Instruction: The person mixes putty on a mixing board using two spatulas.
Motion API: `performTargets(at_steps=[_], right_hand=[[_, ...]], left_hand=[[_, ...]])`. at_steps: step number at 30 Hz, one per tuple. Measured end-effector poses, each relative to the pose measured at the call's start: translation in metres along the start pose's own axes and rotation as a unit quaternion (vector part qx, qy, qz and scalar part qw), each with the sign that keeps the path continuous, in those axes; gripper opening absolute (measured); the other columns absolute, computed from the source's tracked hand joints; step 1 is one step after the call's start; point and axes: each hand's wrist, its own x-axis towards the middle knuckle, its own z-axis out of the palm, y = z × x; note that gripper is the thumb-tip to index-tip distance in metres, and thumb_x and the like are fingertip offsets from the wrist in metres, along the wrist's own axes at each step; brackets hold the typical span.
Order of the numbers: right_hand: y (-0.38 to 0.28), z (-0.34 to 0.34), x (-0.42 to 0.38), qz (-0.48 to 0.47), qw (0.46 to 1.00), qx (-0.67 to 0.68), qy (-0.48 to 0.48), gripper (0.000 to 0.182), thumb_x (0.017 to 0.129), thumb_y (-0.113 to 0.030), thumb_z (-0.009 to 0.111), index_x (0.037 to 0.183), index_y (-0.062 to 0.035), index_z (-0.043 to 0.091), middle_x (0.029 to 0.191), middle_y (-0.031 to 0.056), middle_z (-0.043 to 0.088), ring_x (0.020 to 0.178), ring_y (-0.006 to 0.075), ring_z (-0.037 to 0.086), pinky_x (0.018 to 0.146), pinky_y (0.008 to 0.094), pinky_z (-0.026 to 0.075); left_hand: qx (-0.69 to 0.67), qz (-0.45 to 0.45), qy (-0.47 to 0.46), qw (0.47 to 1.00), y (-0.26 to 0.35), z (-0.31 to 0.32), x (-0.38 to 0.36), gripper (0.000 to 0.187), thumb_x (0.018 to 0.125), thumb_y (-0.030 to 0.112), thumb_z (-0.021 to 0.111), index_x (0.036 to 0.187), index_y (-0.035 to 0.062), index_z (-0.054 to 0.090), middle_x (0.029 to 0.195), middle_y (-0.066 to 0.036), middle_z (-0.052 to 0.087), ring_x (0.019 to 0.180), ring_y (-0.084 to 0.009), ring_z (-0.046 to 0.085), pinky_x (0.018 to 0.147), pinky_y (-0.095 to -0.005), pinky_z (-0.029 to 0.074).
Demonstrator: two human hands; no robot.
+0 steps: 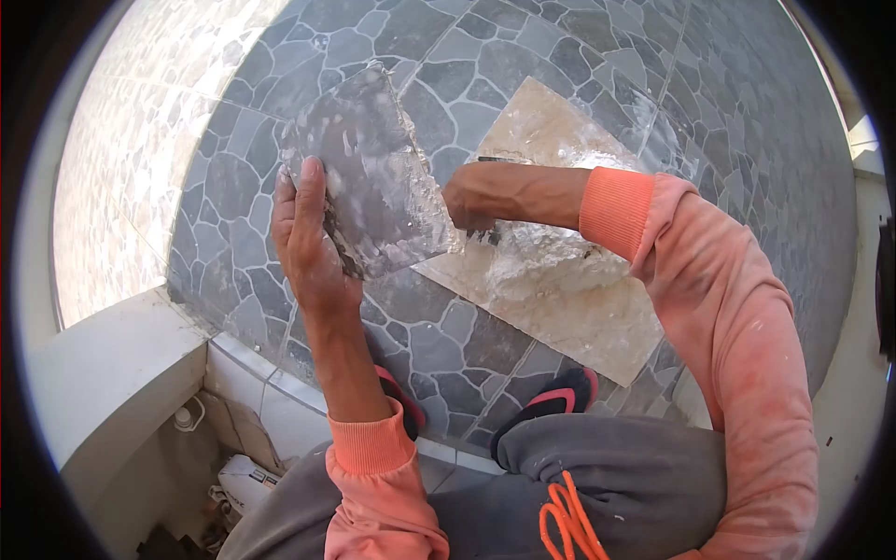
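grey slab (369,168) gripped by left hand (313,229); right hand (474,194) curled at ragged edge (422,154), hold unclear; floor (411,33) beyond upper edge.

Flat grey rectangular slab (373,177) left of beige rectangular board (616,341), crumbly white mound (546,266) on the board, board on grey stone-patterned floor (495,345), beyond pink-and-black flip-flops (557,401)

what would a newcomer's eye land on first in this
Probably the bright orange sleeves, at the lower middle and right. Next comes the smeared grey slab, left of centre, gripped by the left hand. The white heap on the beige board, right of centre, also stands out.
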Motion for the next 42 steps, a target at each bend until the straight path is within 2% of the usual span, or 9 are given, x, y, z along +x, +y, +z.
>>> performTargets(at_steps=[3, 6, 9, 19, 22, 33, 36, 38, 42], right_hand=[[-0.010, -0.035, -0.021, 0.009, 0.982, -0.102, -0.159, 0.019, 0.076, -0.009, 0.067, 0.093, -0.0065, 0.074, 0.092, 0.0118, 0.072, 0.079, 0.0313, 0.066, 0.063, 0.0418, 0.052], [0.011, -0.033, -0.037, -0.053, 0.986, -0.076, -0.141, 0.017, 0.075, -0.007, 0.065, 0.091, -0.0084, 0.073, 0.087, 0.0122, 0.071, 0.079, 0.0324, 0.066, 0.065, 0.0420, 0.052], [0.024, -0.026, -0.074, -0.065, 0.994, -0.055, -0.062, 0.021, 0.069, -0.003, 0.066, 0.089, -0.0105, 0.070, 0.078, 0.0130, 0.066, 0.076, 0.0336, 0.065, 0.065, 0.0445, 0.051], [0.007, 0.029, -0.207, -0.024, 0.991, -0.032, 0.129, 0.025, 0.079, -0.001, 0.064, 0.102, -0.0084, 0.069, 0.101, 0.0062, 0.064, 0.103, 0.0240, 0.060, 0.094, 0.0376, 0.047], [0.001, 0.060, -0.225, -0.004, 0.983, -0.045, 0.177, 0.030, 0.080, -0.002, 0.064, 0.110, -0.0084, 0.065, 0.112, 0.0070, 0.063, 0.107, 0.0245, 0.059, 0.096, 0.0371, 0.046], [-0.022, 0.119, -0.262, 0.064, 0.905, -0.063, 0.416, 0.024, 0.085, -0.005, 0.061, 0.109, -0.0068, 0.065, 0.113, 0.0100, 0.066, 0.106, 0.0252, 0.062, 0.095, 0.0361, 0.049], [-0.026, 0.121, -0.272, 0.099, 0.882, -0.044, 0.459, 0.023, 0.084, -0.003, 0.061, 0.107, -0.0066, 0.065, 0.108, 0.0106, 0.067, 0.103, 0.0261, 0.064, 0.091, 0.0363, 0.051], [-0.029, 0.122, -0.277, 0.126, 0.863, -0.020, 0.489, 0.023, 0.084, -0.002, 0.061, 0.106, -0.0065, 0.066, 0.104, 0.0106, 0.069, 0.099, 0.0267, 0.065, 0.086, 0.0365, 0.053], [-0.043, 0.124, -0.289, 0.221, 0.829, 0.108, 0.503, 0.034, 0.081, 0.004, 0.059, 0.114, -0.0050, 0.062, 0.102, 0.0166, 0.068, 0.090, 0.0324, 0.066, 0.080, 0.0416, 0.053]], left_hand=[[0.004, 0.007, 0.001, 1.000, -0.003, 0.002, 0.002, 0.027, 0.098, 0.021, 0.058, 0.117, 0.0020, 0.055, 0.102, -0.006, 0.065, 0.088, -0.0148, 0.067, 0.077, -0.0283, 0.056], [-0.013, 0.003, -0.031, 0.999, -0.006, 0.004, 0.005, 0.028, 0.097, 0.021, 0.060, 0.117, 0.0022, 0.056, 0.103, -0.006, 0.065, 0.088, -0.0139, 0.067, 0.076, -0.0273, 0.056], [-0.006, -0.013, -0.027, 1.000, -0.012, 0.013, 0.003, 0.028, 0.097, 0.021, 0.061, 0.117, 0.0021, 0.056, 0.102, -0.005, 0.066, 0.087, -0.0132, 0.067, 0.075, -0.0265, 0.057], [-0.006, -0.029, -0.063, 0.998, -0.029, 0.048, -0.001, 0.025, 0.097, 0.020, 0.061, 0.114, 0.0019, 0.058, 0.099, -0.004, 0.066, 0.085, -0.0101, 0.065, 0.073, -0.0245, 0.055], [0.006, -0.027, -0.070, 0.997, -0.032, 0.062, -0.003, 0.026, 0.098, 0.021, 0.060, 0.114, 0.0009, 0.059, 0.098, -0.003, 0.066, 0.083, -0.0079, 0.062, 0.072, -0.0228, 0.052], [0.155, -0.094, -0.151, 0.972, -0.037, 0.122, -0.005, 0.032, 0.095, 0.026, 0.064, 0.107, -0.0041, 0.061, 0.082, -0.003, 0.063, 0.071, -0.0077, 0.060, 0.063, -0.0216, 0.050], [0.210, -0.049, -0.269, 0.939, -0.033, 0.160, 0.017, 0.040, 0.094, 0.030, 0.064, 0.107, -0.0072, 0.063, 0.074, -0.002, 0.060, 0.067, -0.0085, 0.057, 0.062, -0.0238, 0.049], [0.289, 0.032, -0.337, 0.895, -0.025, 0.199, 0.037, 0.046, 0.093, 0.034, 0.065, 0.113, -0.0068, 0.060, 0.088, -0.011, 0.068, 0.073, -0.0160, 0.069, 0.069, -0.0288, 0.059], [0.391, 0.105, -0.522, 0.751, -0.004, 0.260, 0.049, 0.055, 0.093, 0.039, 0.063, 0.122, -0.0066, 0.057, 0.090, -0.015, 0.069, 0.073, -0.0185, 0.069, 0.071, -0.0318, 0.058]])
